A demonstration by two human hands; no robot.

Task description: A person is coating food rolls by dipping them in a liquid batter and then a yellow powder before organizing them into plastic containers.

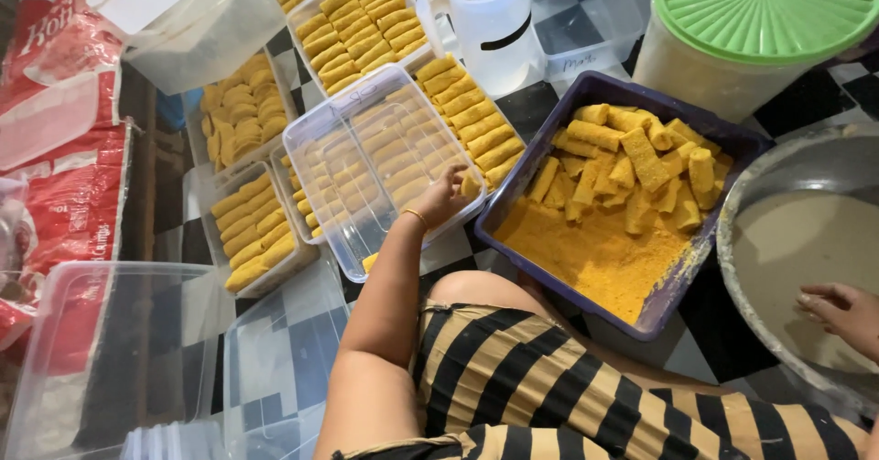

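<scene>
Here, at the far left, two empty clear plastic boxes [101, 368] are being kept on the checkered floor [293, 350], beside red printed bags [73, 194]. Next to them, six clear containers of breaded rolls are being counted, and one of them is being covered by a transparent lid [366, 162] lying loosely over it. The left hand [446, 194] is being stretched to the nearest filled container [472, 121]; its fingers are being closed around one breaded roll [471, 184] at the container's near corner. Further right, one purple tray [678, 286] is being used for yellow crumbs [595, 254] and a pile of coated rolls [632, 162]. Behind it, one white jug [485, 21] and one tub with a green lid [765, 7] are being seen. At the far right, the right hand [844, 313] is being rested, loosely curled and holding nothing, in one round metal basin [732, 231] of pale batter [797, 231].
</scene>
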